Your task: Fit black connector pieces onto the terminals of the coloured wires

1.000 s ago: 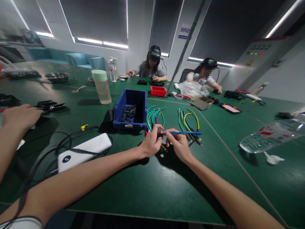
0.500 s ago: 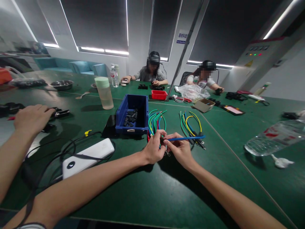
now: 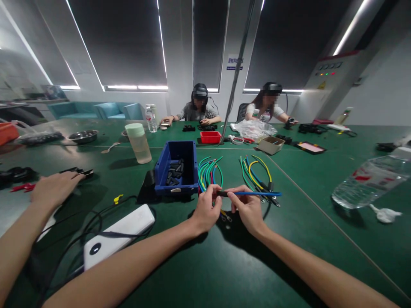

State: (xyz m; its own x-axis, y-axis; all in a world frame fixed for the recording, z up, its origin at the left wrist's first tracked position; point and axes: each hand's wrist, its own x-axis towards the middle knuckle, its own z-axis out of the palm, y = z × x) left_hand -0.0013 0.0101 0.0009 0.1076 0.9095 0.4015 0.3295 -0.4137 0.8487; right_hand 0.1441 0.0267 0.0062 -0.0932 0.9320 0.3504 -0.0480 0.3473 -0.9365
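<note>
We pinch the blue wire [image 3: 253, 193] above the tabletop [image 3: 205, 265]: our left hand [image 3: 207, 209] grips its black sleeve [image 3: 224, 193], our right hand [image 3: 248, 208] the cord beside it. Light and limp, it probably handles best gripped near that stiffer end.

Ahead of me on the surface [image 3: 205, 273]: bin [image 3: 177, 167] at centre, connectors inside. Right of the bin, one wire bundle [image 3: 209, 169]; further right, a second wire bundle [image 3: 257, 173]. Left of the bin, a cup [image 3: 138, 143]. Power bank [image 3: 119, 234] near left; bottle [image 3: 369, 179] lying far right. Tray [image 3: 210, 137] behind the bin.
</note>
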